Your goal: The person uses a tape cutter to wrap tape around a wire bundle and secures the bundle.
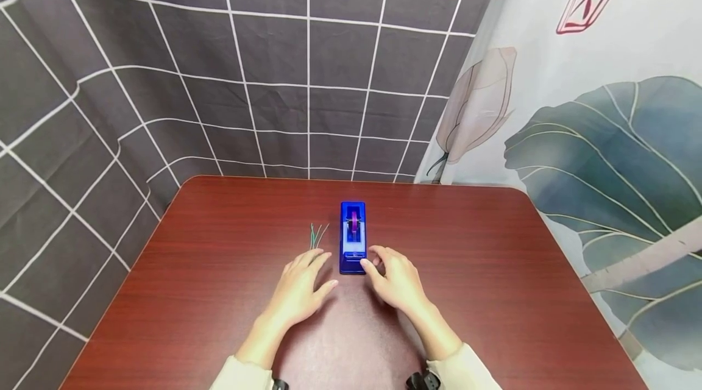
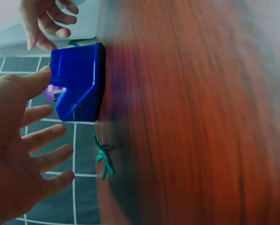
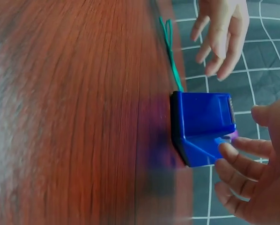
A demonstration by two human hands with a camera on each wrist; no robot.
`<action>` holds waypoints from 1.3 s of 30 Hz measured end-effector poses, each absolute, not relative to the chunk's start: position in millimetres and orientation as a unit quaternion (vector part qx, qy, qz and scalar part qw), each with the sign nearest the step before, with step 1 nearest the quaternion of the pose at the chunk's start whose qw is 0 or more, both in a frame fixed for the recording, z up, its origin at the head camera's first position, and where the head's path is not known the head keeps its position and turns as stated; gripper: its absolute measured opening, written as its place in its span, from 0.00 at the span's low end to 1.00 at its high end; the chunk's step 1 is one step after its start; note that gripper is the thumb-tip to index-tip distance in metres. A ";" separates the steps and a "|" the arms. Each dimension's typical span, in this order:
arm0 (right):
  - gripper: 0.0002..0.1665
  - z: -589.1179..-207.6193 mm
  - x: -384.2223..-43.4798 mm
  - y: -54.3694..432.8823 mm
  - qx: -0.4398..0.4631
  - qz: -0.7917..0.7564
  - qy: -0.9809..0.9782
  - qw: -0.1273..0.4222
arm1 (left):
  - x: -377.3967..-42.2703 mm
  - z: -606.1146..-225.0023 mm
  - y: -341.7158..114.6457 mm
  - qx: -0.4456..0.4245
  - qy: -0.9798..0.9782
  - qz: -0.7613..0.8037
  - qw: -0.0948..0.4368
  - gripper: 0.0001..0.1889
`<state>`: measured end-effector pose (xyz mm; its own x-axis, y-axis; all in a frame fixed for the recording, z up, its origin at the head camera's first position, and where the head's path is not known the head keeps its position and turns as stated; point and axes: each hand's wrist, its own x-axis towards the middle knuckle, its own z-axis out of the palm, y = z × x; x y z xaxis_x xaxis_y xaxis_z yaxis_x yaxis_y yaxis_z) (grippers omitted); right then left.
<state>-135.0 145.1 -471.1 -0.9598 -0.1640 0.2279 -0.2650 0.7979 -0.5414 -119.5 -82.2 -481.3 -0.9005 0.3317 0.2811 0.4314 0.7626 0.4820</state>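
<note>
A blue tape dispenser [image 1: 353, 261] stands upright on the table, with a purple tape roll [image 1: 354, 223] in its well. To its right is my right hand [image 1: 397, 277], thumb and fingertips close beside the dispenser's near end and nothing in its grasp. My left hand [image 1: 298, 286] hovers over the table to the dispenser's left, fingers spread and holding nothing. Just beyond the left fingertips lie several thin green ties [image 1: 315, 236], partly hidden by that hand in the head view. The left wrist view shows the green ties [image 2: 102, 157] lying on the tabletop near the dispenser.
The reddish-brown wooden table [image 1: 219, 292] has rounded far corners. A dark grey curtain with white grid lines [image 1: 274, 55] hangs behind it and on the left. On the right is a white curtain printed with large leaves [image 1: 620, 158].
</note>
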 end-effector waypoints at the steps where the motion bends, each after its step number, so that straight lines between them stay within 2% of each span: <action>1: 0.19 -471.7 -136.0 144.0 0.115 0.303 -0.942 0.087 | -120.6 -481.4 -80.9 -0.205 -0.933 -0.282 0.091 0.26; 6: 0.15 -475.8 -140.8 138.7 0.125 0.333 -0.930 0.091 | -124.9 -481.4 -75.8 -0.212 -0.928 -0.291 0.096 0.25; 14: 0.14 -478.6 -145.8 132.7 0.105 0.365 -0.922 0.074 | -131.2 -482.9 -69.4 -0.221 -0.923 -0.298 0.102 0.24; 24: 0.14 -479.6 -153.1 123.9 0.060 0.344 -0.934 0.080 | -136.1 -482.9 -61.6 -0.225 -0.919 -0.305 0.105 0.21; 34: 0.11 -478.5 -159.1 119.8 0.008 0.427 -0.902 0.056 | -139.3 -482.0 -54.9 -0.213 -0.922 -0.308 0.100 0.20; 39: 0.08 -475.9 -162.1 118.8 -0.005 0.511 -0.859 0.022 | -140.6 -480.0 -52.6 -0.212 -0.924 -0.300 0.107 0.18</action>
<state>-162.1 118.8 -475.9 -0.9990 0.0311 0.0320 -0.0132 0.4784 -0.8780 -140.6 -52.6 -480.0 -0.8871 0.3278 0.3250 0.4562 0.7304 0.5084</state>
